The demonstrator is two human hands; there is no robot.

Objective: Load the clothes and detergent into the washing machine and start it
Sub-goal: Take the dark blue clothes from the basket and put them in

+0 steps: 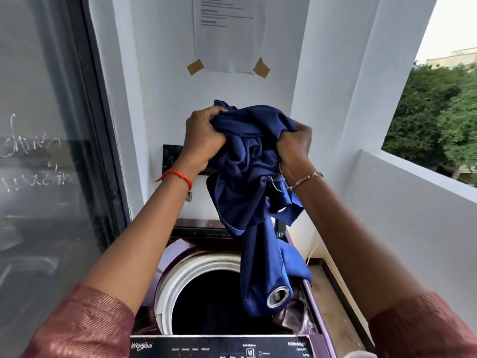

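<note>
A bunched dark blue cloth [254, 177] with a metal eyelet near its lower end hangs in the air above the open top-loading washing machine [165, 290]. My left hand [202, 140] grips the cloth's upper left part. My right hand [295, 144] grips its upper right part. The cloth's tail dangles over the right rim of the dark drum opening [211, 303]. The control panel [222, 348] runs along the bottom edge of the view. No detergent is in view.
A dark glass door [46, 151] stands at the left. A white wall with a taped paper notice [229, 34] rises behind the machine. A white parapet [413, 192] closes the right side, with trees beyond it.
</note>
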